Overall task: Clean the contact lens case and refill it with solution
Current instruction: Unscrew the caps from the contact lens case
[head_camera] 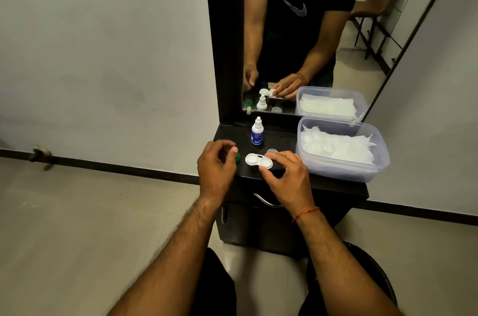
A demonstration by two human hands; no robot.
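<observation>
Contact lens case (258,161), right hand (287,181) fingers pinching its end, left hand (216,168) fingers curled beside green cap (237,157), grasp unclear.

Left hand (216,168), right hand (288,181): both curled.

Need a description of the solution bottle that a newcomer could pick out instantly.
Start at the tall mirror against the wall; below it sits a black cabinet top. The solution bottle stands upright at the back of that top, behind the white lens case and left of the clear tissue tub. It alone stands tall: white dropper cap, blue label.
</observation>
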